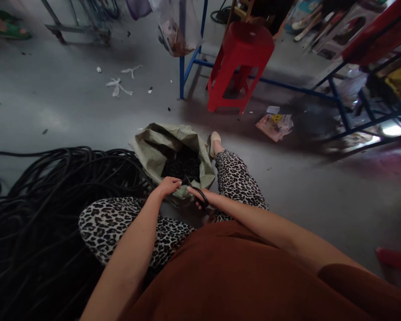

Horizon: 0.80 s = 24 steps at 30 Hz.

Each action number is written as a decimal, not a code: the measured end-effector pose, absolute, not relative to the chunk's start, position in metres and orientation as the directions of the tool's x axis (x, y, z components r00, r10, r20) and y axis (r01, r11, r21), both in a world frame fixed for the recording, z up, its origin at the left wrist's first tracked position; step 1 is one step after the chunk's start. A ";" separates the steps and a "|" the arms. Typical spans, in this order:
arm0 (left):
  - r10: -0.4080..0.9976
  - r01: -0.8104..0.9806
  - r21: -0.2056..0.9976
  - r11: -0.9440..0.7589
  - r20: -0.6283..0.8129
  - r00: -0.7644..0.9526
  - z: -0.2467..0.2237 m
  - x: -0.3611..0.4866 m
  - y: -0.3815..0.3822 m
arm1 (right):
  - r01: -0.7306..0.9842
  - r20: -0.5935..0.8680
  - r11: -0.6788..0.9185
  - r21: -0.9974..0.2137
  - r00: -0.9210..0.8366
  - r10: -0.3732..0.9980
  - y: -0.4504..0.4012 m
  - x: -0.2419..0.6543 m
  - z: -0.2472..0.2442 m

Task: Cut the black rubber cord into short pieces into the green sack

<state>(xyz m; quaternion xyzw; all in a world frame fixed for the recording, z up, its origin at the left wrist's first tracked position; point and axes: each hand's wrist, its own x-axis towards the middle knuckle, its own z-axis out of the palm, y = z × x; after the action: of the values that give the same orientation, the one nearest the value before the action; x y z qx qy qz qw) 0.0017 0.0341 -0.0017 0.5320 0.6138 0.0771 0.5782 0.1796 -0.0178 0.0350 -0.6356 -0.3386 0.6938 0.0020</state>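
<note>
Shirt (227, 272) cut off; RH (208, 196) ptly hides scissors (204, 202); LH (169, 185) grip unclr.

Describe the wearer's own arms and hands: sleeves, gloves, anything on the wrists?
Left hand and right hand: no gloves. Both forearms are bare, with no watch, band or cable visible. A plain rust-brown sleeve covers the right upper arm; the left sleeve isn't distinguishable. Rings: too small to tell.
</note>
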 end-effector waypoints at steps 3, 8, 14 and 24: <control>0.732 0.556 0.704 0.442 -0.641 0.230 0.000 0.002 0.034 | 0.437 -0.872 -0.758 -0.484 -0.168 0.460 -0.018 0.179 0.033; 0.747 0.579 0.723 0.377 -0.607 0.272 0.000 0.001 0.036 | 0.471 -0.848 -0.722 -0.507 -0.123 0.515 -0.018 0.180 0.029; 0.811 0.706 0.699 0.112 -0.475 0.341 -0.005 -0.013 0.041 | 0.460 -0.837 -0.718 -0.523 -0.116 0.535 -0.015 0.183 0.024; 0.774 0.731 0.672 0.120 -0.524 0.354 -0.006 -0.017 0.039 | 0.512 -0.849 -0.710 -0.483 -0.076 0.523 -0.018 0.184 0.015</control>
<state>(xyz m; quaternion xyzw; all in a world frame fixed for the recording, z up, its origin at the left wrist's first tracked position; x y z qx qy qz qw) -0.0171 0.0389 -0.0065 0.6630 0.5677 0.0222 0.4875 0.1843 -0.0181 0.0152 -0.6796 -0.3805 0.6272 0.0044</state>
